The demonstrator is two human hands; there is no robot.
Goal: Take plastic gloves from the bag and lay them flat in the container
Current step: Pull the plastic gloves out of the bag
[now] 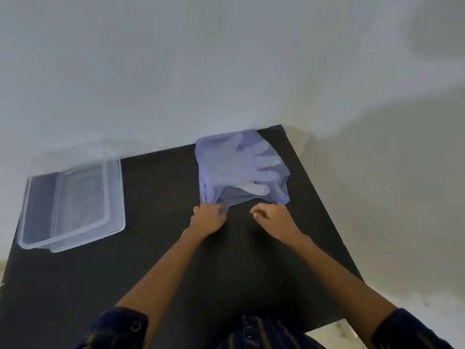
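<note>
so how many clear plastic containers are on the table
2: both at the table's left side by the wall, one container with the other overlapping its right part, possibly a lid.

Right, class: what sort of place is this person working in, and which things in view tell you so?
Probably a plain indoor room, maybe a home or small workroom; it is hard to say more. A black table stands against a bare white wall, holding only a clear plastic container and a bag of gloves.
</note>
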